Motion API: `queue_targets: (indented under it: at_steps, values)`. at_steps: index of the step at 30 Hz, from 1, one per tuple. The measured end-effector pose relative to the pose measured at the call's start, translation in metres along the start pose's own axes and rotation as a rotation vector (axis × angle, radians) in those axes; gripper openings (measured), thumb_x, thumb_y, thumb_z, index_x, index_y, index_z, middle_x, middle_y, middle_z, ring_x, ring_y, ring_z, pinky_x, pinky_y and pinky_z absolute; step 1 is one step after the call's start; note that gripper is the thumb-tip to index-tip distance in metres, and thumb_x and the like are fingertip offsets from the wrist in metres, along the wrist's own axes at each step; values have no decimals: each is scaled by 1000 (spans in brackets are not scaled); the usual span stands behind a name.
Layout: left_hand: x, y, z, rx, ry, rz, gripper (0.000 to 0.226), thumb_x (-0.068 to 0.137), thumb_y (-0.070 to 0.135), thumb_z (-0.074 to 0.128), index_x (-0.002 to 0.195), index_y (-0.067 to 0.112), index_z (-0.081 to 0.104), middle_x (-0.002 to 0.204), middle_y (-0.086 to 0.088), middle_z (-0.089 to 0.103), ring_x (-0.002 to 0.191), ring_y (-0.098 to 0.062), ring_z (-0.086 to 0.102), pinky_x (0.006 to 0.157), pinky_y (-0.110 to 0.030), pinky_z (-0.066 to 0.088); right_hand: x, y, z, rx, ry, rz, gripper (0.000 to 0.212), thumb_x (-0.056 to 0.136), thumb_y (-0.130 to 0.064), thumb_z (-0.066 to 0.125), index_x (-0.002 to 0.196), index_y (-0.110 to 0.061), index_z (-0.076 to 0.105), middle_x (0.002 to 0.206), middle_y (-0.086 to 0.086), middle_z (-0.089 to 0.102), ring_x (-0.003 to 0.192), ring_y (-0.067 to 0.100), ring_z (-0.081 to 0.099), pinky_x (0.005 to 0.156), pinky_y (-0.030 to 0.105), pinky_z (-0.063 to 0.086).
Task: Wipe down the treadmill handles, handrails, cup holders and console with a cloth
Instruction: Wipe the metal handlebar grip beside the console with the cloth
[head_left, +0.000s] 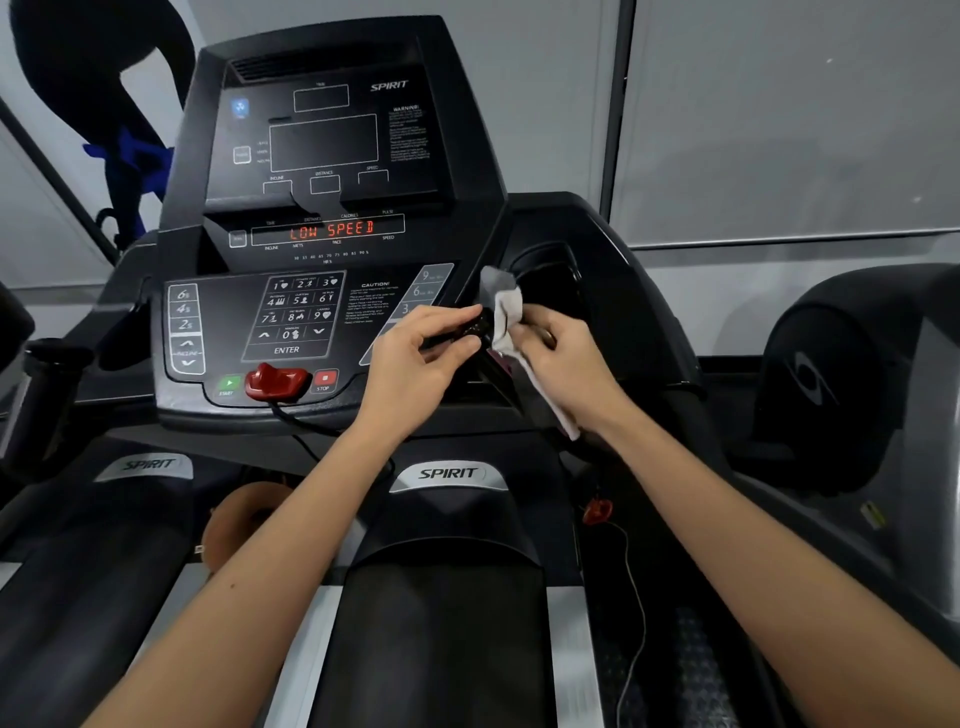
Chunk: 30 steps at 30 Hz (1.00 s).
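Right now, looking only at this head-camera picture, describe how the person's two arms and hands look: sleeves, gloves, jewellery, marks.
Both forearms are bare as far as the picture's lower edge; no sleeve, watch or wristband shows. The left hand has no glove and no ring that can be seen. The right hand is also ungloved and seems to wear a ring on one finger, though it is blurred. A small dark spot marks the left forearm.

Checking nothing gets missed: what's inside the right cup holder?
The cup holder looks dark; nothing stands out. The cloth in the right hand covers its near edge.

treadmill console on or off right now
On. The console has its lower display strip lit, showing LOW SPEED in red letters, while the larger screens above it look dark.
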<state>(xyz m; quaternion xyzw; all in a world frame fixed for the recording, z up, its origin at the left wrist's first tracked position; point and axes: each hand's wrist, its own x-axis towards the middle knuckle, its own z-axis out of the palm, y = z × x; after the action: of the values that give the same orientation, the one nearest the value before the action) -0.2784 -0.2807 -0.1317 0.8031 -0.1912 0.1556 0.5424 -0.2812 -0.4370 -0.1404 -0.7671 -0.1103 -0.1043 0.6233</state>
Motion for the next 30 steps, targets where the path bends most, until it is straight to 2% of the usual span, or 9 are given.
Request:
queue_targets:
  at_steps: [3,6,11,16,20,23,26,28,30]
  values:
    - [0,0,-1,-8,2,-4,32,84,4,66,107,26,63,102,16,61,101,3,58,87,-10,46,15,-1,-7,123,-154,226,25,97,-22,46,113,-14,63,94,-3,69,87,6,65,83,17,51]
    - [0,-1,-2,3,-11,-3,33,84,6,66,108,28,63,102,16,62,102,-1,59,88,-11,46,7,12,-19,153,-247,391,29,97,-34,43,95,-20,68,82,0,70,75,11,67,70,21,52]
    - [0,-2,-2,7,-14,4,33,84,6,66,110,27,63,102,15,62,100,0,59,88,-11,46,-10,31,-42,28,-270,441,27,97,-30,43,91,-22,69,68,-9,70,63,1,65,58,12,47]
    - [-1,-2,-2,3,-14,8,33,84,7,66,110,26,63,102,15,62,100,0,59,87,-11,46,-1,24,-41,-56,-261,384,22,96,-25,46,97,-19,68,85,-3,68,76,5,63,67,14,48]
    - [1,-4,-1,1,2,16,32,83,6,67,108,27,64,102,16,62,101,0,60,87,-12,47,12,4,-17,74,-182,267,22,96,-22,47,105,-15,65,88,-3,68,77,5,63,73,17,50]
    - [2,-5,0,22,24,28,28,82,4,67,106,17,67,99,15,61,94,7,59,82,-9,46,7,-3,4,33,-34,53,26,95,-12,49,118,-7,60,97,-3,65,89,4,62,84,15,48]
    - [2,-7,-1,28,21,43,30,81,-3,66,108,9,66,97,14,60,90,11,58,81,-8,45,-18,15,15,-261,77,-260,40,89,-3,55,128,-9,54,123,3,54,113,17,54,100,26,43]
    - [1,-6,-1,42,12,48,30,83,-4,62,108,11,67,98,16,60,91,12,58,82,-8,45,-36,31,14,-523,141,-427,42,86,-3,53,128,-11,55,132,8,50,115,23,50,102,29,41]
    - [1,-4,-1,36,10,58,31,84,-1,62,108,19,65,99,17,60,93,10,58,83,-8,46,-51,43,8,-695,206,-505,38,86,-11,49,123,-11,60,130,12,53,109,27,52,97,29,44]
